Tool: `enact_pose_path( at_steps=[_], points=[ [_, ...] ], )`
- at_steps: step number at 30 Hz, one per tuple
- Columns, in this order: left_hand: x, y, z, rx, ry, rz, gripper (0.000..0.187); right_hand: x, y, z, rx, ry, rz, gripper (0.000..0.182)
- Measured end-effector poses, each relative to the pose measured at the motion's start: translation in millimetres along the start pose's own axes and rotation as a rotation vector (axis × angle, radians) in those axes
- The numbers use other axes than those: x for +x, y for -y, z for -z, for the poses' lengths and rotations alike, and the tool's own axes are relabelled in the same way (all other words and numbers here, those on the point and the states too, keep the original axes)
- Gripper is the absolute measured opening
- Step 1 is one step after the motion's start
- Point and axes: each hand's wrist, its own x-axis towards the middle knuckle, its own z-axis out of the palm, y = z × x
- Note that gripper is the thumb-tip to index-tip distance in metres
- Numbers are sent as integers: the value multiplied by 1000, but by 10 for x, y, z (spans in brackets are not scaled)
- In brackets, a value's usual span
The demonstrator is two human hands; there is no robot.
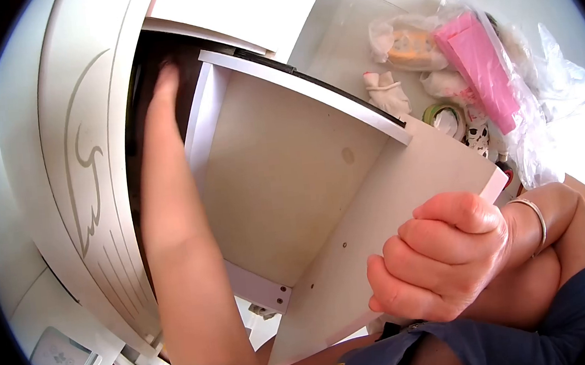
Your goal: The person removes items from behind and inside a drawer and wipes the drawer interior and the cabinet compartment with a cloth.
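An open drawer (290, 155) with a bare beige bottom is pulled out of a white cabinet (235, 7). My left arm reaches past the drawer's left side into the dark gap of the cabinet. Of my left hand (168, 74) only a part shows there; its fingers are lost in the shadow. Above the drawer's front panel (378, 210), at the lower right, my right hand (441, 253) is curled into a fist, and anything inside it is hidden. A bracelet (541, 220) circles the right wrist.
On the floor at the upper right lie a pink package (477, 69), clear plastic bags (555, 83), a white cloth-like item (387, 93) and a roll of green tape (443, 119). A white carved panel (87, 145) stands close on the left.
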Motion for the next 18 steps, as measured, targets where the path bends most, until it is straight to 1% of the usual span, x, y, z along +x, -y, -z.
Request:
enact_pose_path(
  at_steps=[3,5,7,9,10,11,12,13,15,16,18],
  points=[
    [-170,40,116,-165,112,17,52,5,5,-13,9,-28,-1,17],
    [-391,215,314,-260,182,62,51,0,-7,6,13,-39,-8,17],
    [-581,431,557,-335,216,109,51,-6,-36,25,40,-1,38,17],
    [-704,687,888,-290,218,96,50,-23,-32,38,47,3,44,16],
    [-749,822,1060,-152,225,7,50,-31,-26,45,50,5,49,16],
    [-821,1062,1349,287,210,-277,46,-39,-20,54,53,8,54,16],
    [-896,1296,1634,723,73,-550,42,-49,-10,63,42,8,43,16],
    [-1058,1407,1780,731,68,-540,42,-53,1,64,47,5,39,16],
    [-1329,1463,2052,947,-24,-297,44,-42,0,80,47,24,41,17],
    [-1379,1452,2116,956,-33,-291,44,-34,-10,89,37,46,50,17],
    [-1447,1443,2138,1184,-134,-99,40,-34,-10,101,43,57,55,17]
  ],
)
